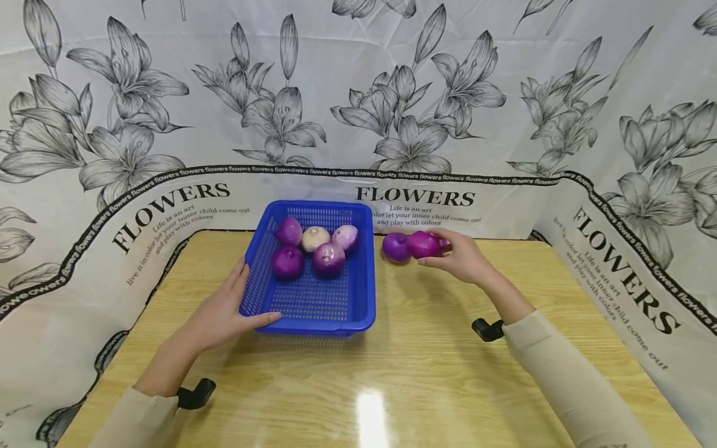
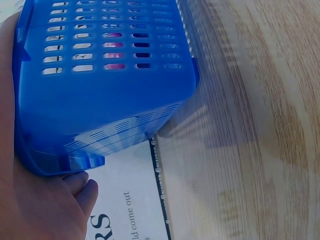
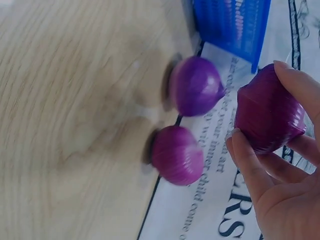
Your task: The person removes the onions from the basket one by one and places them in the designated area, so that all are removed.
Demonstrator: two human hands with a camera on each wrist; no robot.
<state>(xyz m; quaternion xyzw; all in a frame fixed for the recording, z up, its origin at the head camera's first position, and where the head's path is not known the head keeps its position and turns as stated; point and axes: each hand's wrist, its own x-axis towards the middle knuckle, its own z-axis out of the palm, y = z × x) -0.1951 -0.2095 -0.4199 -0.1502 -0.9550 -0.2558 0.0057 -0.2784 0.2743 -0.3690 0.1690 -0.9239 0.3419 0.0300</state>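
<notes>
My left hand (image 1: 221, 314) grips the left side of a blue plastic basket (image 1: 364, 292), with the thumb over its front rim and the fingers along its side. Inside the basket sit several onions, among them a dark purple onion (image 1: 287, 262) and a pale peeled onion (image 1: 316, 239). My right hand (image 1: 466, 256) holds a purple onion (image 3: 270, 111) between thumb and fingers, raised above the table to the right of the basket. Two more onions rest on the table: a violet onion (image 3: 197, 86) nearer the basket and a magenta onion (image 3: 177, 156), mostly hidden in the head view.
The wooden table (image 1: 313, 386) has a glossy top. A white cloth (image 1: 313, 143) with printed flowers and lettering hangs behind it and at both sides. Black wrist mounts show by the left sleeve (image 1: 134, 418) and the right sleeve (image 1: 566, 373).
</notes>
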